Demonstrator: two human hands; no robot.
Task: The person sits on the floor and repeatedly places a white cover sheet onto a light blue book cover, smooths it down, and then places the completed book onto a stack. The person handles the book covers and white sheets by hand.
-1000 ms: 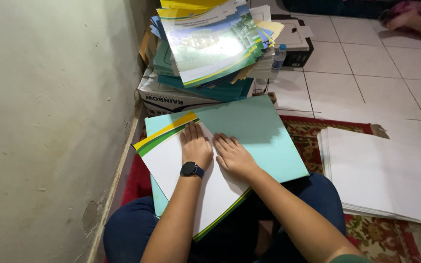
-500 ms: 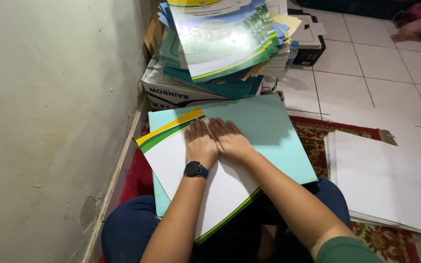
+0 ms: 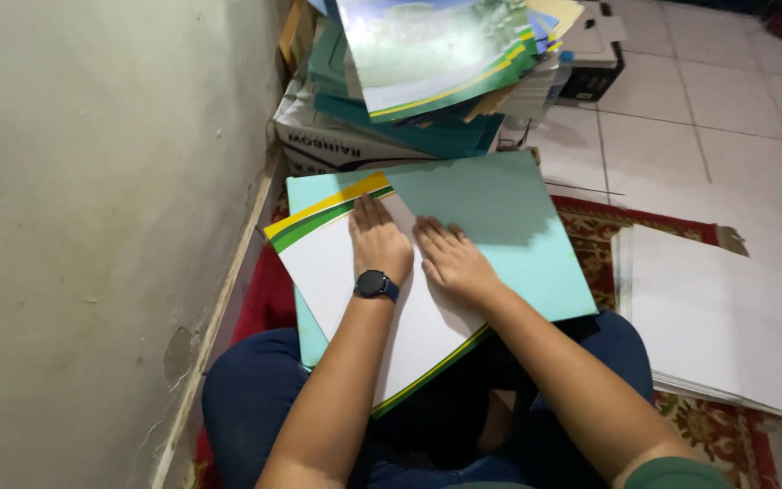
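A large teal card sheet (image 3: 509, 226) lies across my lap, with a white sheet (image 3: 328, 272) edged in yellow and green stripes laid over its left part. My left hand (image 3: 378, 243), with a black watch on the wrist, presses flat on the white sheet near its right edge. Beside it, my right hand (image 3: 452, 258) lies flat, fingers spread, where the white sheet meets the teal one. Neither hand grips anything.
A leaning pile of printed covers (image 3: 427, 63) rests on a cardboard box (image 3: 337, 145) ahead. A wall (image 3: 101, 226) runs along the left. A stack of white sheets (image 3: 726, 317) lies on the patterned rug (image 3: 635, 226) to the right, with tiled floor beyond.
My hands have drawn close together and slid a little up the sheet. The view has tilted down, so the pile ahead sits higher in frame.
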